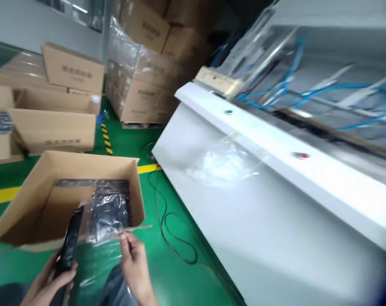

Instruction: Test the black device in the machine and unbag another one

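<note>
Left hand (pixel 48 280) clenched firmly around a flat black rectangular slab (pixel 69 240), held nearly upright just over the near wall of an open tan cardboard box (pixel 23 204). Right hand (pixel 135 265) grasping a clear crinkled plastic film (pixel 105 229) by its edge, thumb and fingertips (pixel 124 238) pinched together. A sound hold for thin film: light, at the edge only, with the sheet spread rather than crumpled. Film and slab close together above the box's near rim. Inside the box, a dark glossy packet (pixel 110 185) along the far wall. Alongside, a thin black cable (pixel 162 221) on the green floor (pixel 180 191).
</note>
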Tool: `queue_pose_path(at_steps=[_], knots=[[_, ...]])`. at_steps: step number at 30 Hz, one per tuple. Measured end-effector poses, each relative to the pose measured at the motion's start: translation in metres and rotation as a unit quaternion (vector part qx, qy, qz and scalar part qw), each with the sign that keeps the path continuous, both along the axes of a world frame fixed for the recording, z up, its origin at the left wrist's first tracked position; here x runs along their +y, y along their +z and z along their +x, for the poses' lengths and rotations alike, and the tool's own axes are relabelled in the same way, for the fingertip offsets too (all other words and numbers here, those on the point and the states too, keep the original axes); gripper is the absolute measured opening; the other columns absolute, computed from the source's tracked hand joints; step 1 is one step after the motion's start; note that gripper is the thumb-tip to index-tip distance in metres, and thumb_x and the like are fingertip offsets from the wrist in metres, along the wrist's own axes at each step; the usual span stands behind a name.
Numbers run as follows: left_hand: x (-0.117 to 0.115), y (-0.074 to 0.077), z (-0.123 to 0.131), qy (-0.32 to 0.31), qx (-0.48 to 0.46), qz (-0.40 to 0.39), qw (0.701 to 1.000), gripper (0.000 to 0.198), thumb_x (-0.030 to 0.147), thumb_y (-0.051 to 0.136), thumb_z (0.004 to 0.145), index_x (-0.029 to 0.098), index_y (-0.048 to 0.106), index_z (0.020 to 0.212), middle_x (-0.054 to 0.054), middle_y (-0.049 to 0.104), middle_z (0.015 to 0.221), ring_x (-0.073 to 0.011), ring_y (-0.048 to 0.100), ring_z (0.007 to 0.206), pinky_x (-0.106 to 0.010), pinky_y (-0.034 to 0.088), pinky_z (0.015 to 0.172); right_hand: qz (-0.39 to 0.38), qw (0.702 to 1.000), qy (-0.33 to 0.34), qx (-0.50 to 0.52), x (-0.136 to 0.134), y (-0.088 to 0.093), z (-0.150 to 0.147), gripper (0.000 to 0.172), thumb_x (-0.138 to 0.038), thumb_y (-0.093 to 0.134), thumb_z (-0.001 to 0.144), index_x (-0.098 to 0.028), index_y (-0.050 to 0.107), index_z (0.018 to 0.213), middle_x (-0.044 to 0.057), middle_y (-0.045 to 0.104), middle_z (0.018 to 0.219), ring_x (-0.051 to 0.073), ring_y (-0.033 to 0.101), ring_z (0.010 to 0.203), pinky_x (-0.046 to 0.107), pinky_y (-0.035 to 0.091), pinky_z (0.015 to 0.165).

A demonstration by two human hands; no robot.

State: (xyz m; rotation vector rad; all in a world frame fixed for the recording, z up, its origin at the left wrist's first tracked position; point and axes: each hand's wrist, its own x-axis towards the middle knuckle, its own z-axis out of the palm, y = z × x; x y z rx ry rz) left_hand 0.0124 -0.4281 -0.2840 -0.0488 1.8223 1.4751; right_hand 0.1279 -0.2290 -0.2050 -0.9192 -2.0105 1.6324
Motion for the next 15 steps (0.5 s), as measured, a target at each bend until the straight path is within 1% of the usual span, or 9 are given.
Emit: queue_pose_path(at_steps=[2,3,4,5,7,9,11,13,15], knots=[[0.006,-0.023,-0.033,-0.029,-0.023,-0.002,0.999,0.088,0.078,0.077,0.066,0.022,0.058,0.131,-0.007,0.078,0.095,-0.0382,0.077,0.097,-0.042,0.062,0.076,0.009,1.000,-0.015,0.008,0.012,-0.013,-0.016,0.059,-0.071,0.052,0.101,-0.018,0.077,0.096,0.004,0.069,0.084,0.020,0.062,0.084,0.030,0.051,0.080],[0.009,-0.029,-0.049,-0.048,-0.021,-0.010,0.999,0.089,0.079,0.077,0.064,0.021,0.059,0.130,-0.008,0.079,0.094,-0.0394,0.077,0.097,-0.042,0.063,0.075,0.009,1.000,-0.025,0.013,0.016,-0.019,-0.025,0.060,-0.073,0.052,0.100,-0.018,0.077,0.096,0.004,0.067,0.081,0.019,0.061,0.083,0.030,0.050,0.078],[0.012,-0.032,-0.062,-0.070,-0.006,-0.021,0.997,0.089,0.080,0.076,0.065,0.022,0.059,0.130,-0.008,0.079,0.099,-0.0405,0.076,0.103,-0.044,0.064,0.079,0.006,0.999,-0.035,0.018,0.018,-0.024,-0.033,0.062,-0.074,0.052,0.099,-0.018,0.078,0.097,0.003,0.064,0.077,0.019,0.059,0.080,0.030,0.050,0.075],[0.015,-0.032,-0.073,-0.088,0.023,-0.031,0.995,0.087,0.080,0.075,0.067,0.023,0.060,0.131,-0.009,0.080,0.109,-0.0414,0.074,0.114,-0.046,0.064,0.087,0.001,0.999,-0.047,0.023,0.020,-0.030,-0.040,0.063,-0.076,0.052,0.098,-0.018,0.078,0.099,0.002,0.061,0.071,0.019,0.058,0.077,0.029,0.050,0.072],[0.021,-0.028,-0.086,-0.109,0.089,-0.049,0.989,0.084,0.079,0.071,0.072,0.026,0.058,0.135,-0.009,0.074,0.132,-0.0411,0.063,0.136,-0.050,0.058,0.108,-0.009,0.997,-0.067,0.030,0.022,-0.040,-0.050,0.067,-0.079,0.051,0.096,-0.019,0.079,0.102,-0.001,0.052,0.061,0.019,0.056,0.071,0.029,0.049,0.064],[0.028,-0.023,-0.092,-0.115,0.130,-0.060,0.983,0.083,0.078,0.067,0.076,0.027,0.055,0.140,-0.008,0.066,0.147,-0.0400,0.053,0.147,-0.052,0.049,0.120,-0.016,0.996,-0.081,0.024,0.024,-0.048,-0.053,0.070,-0.082,0.050,0.095,-0.018,0.079,0.103,-0.002,0.046,0.057,0.018,0.053,0.065,0.027,0.046,0.057],[0.034,-0.017,-0.096,-0.111,0.154,-0.076,0.979,0.082,0.078,0.064,0.078,0.027,0.053,0.142,-0.008,0.063,0.152,-0.0406,0.052,0.148,-0.054,0.045,0.123,-0.022,0.995,-0.098,0.002,0.025,-0.051,-0.047,0.074,-0.084,0.049,0.094,-0.017,0.078,0.108,-0.003,0.046,0.056,0.016,0.049,0.057,0.026,0.043,0.052],[0.040,-0.006,-0.102,-0.109,0.189,-0.090,0.972,0.081,0.075,0.062,0.080,0.025,0.052,0.143,-0.011,0.062,0.151,-0.0418,0.054,0.146,-0.056,0.045,0.122,-0.030,0.991,-0.124,-0.027,0.024,-0.052,-0.031,0.081,-0.087,0.047,0.092,-0.015,0.077,0.114,-0.004,0.047,0.055,0.014,0.045,0.051,0.026,0.040,0.047],[0.048,0.008,-0.114,-0.112,0.232,-0.098,0.961,0.079,0.069,0.063,0.080,0.021,0.052,0.141,-0.016,0.065,0.146,-0.0425,0.059,0.139,-0.055,0.048,0.118,-0.026,0.987,-0.146,-0.054,0.021,-0.054,-0.005,0.087,-0.089,0.047,0.090,-0.013,0.075,0.119,-0.001,0.055,0.060,0.015,0.049,0.052,0.027,0.044,0.048]])
